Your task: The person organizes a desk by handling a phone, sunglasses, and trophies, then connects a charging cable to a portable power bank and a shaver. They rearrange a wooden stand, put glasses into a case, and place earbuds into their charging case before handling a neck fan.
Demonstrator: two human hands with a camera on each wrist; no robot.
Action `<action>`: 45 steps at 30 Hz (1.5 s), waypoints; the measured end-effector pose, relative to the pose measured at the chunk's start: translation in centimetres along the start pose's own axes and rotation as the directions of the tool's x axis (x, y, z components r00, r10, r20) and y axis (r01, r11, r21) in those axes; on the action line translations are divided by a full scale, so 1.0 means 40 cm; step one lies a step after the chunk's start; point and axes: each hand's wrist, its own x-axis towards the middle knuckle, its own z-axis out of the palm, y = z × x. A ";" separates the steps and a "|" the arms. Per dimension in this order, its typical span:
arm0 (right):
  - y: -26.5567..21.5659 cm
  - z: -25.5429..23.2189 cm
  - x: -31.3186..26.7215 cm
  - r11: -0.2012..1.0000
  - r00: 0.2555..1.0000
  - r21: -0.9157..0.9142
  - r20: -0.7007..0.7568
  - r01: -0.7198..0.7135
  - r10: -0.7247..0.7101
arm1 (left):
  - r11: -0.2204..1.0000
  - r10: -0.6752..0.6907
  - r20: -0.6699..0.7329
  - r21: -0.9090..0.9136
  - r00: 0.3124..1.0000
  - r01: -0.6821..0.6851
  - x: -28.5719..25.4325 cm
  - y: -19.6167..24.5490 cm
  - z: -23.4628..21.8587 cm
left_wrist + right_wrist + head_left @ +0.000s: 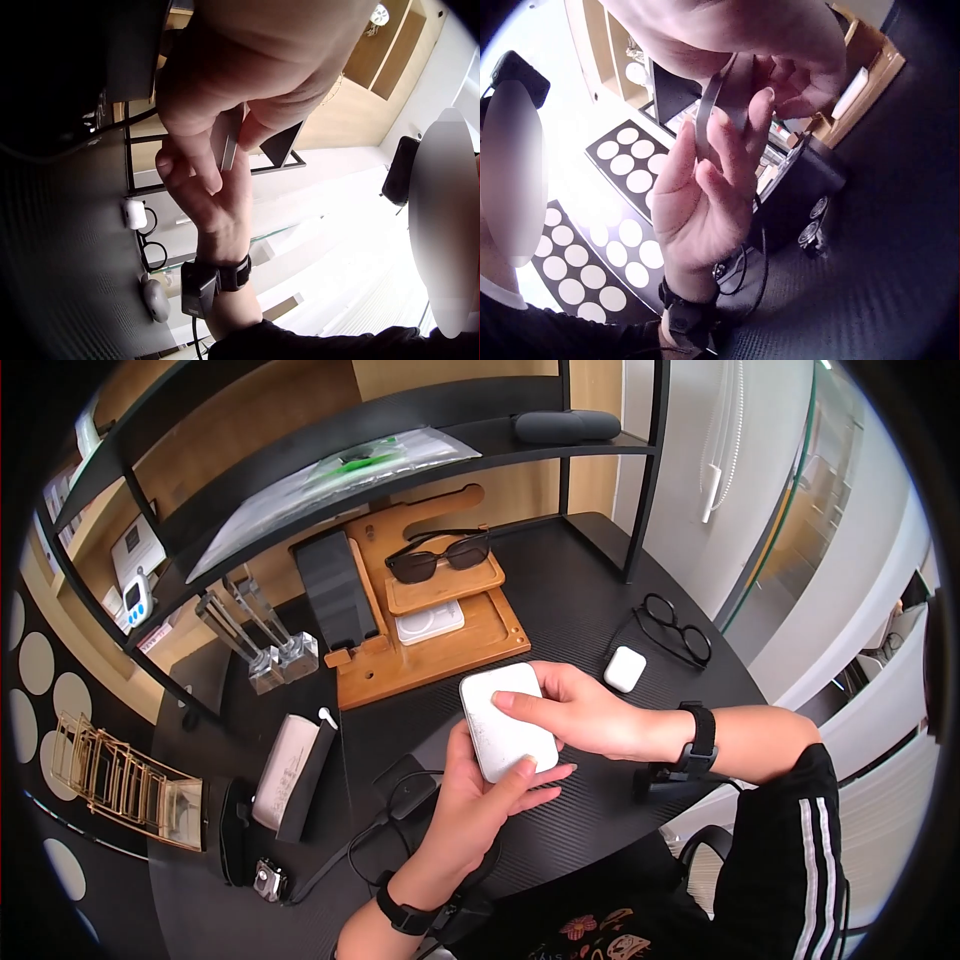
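Note:
Both hands hold a flat white case (494, 735) with rounded corners and a scuffed top over the black desk. My left hand (478, 796) grips it from below and the near side, thumb on its lower edge. From the right, my right hand (585, 712) holds the far edge, its thumb lying across the top face. Only the thin grey edge of the case (228, 142) shows between the hands in the left wrist view. In the right wrist view the fingers of the left hand (712, 199) press along its side, while the right hand (772, 34) covers its upper end.
Beyond the hands stands a wooden organizer (440, 660) with sunglasses (440, 557). Right of it lie a small white earbud case (625, 669) and round black glasses (677, 630). At left are an eyeglass case (287, 772), cables (350, 850) and a gold wire rack (125, 785). A black shelf (590, 448) spans above.

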 end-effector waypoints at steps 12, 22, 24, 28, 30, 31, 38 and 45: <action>0.045 -0.011 -0.009 0.987 0.986 -0.084 0.110 0.135 -0.126 | 0.998 0.032 -0.057 0.057 0.998 -0.028 0.002 -0.006 -0.010; 0.026 -0.008 -0.033 0.994 0.986 -0.094 0.166 0.047 -0.031 | 0.994 0.017 -0.042 0.110 0.999 -0.012 0.005 -0.008 -0.006; 0.014 -0.011 -0.039 0.997 0.985 -0.048 0.164 0.062 -0.053 | 0.992 -0.002 -0.028 0.124 1.000 0.006 0.006 -0.008 -0.007; -0.023 -0.052 -0.025 0.973 0.976 -0.177 0.130 -0.150 0.174 | 0.990 -0.052 0.044 0.131 0.998 0.045 0.006 -0.013 -0.015; -0.048 -0.101 0.016 0.994 0.994 -0.024 -0.023 -0.105 0.104 | 0.991 -0.095 0.082 0.098 0.992 0.086 0.002 -0.014 -0.019; -0.072 -0.127 0.036 0.995 0.990 -0.094 -0.144 -0.025 0.011 | 0.992 -0.087 0.074 0.103 0.993 0.079 0.000 -0.015 -0.018; -0.090 -0.410 0.206 0.920 0.873 -0.218 -0.442 -0.325 0.204 | 0.986 -0.117 0.043 0.123 0.992 0.111 0.007 -0.013 -0.023; -0.017 -0.453 0.356 0.821 0.845 -0.332 -0.444 -0.464 0.298 | 0.979 -0.178 0.040 0.112 0.983 0.172 0.008 -0.011 -0.020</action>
